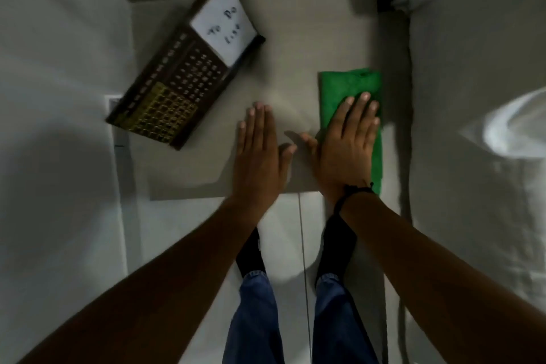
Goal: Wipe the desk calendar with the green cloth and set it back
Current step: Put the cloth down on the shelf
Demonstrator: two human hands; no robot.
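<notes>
A dark brown desk calendar (177,80) with gold grid squares and a white "To Do List" card lies at an angle on the left part of a small pale table (295,38). A folded green cloth (345,86) lies on the table's right side. My right hand (344,145) rests flat on the near half of the cloth, fingers extended. My left hand (260,154) lies flat on the bare tabletop, just right of the calendar's near corner and not touching it. Neither hand grips anything.
A bed with white bedding (478,97) runs along the right side, close to the table. A pale wall (53,97) stands on the left. My legs in blue jeans (295,319) and black socks stand on the pale floor below the table's front edge.
</notes>
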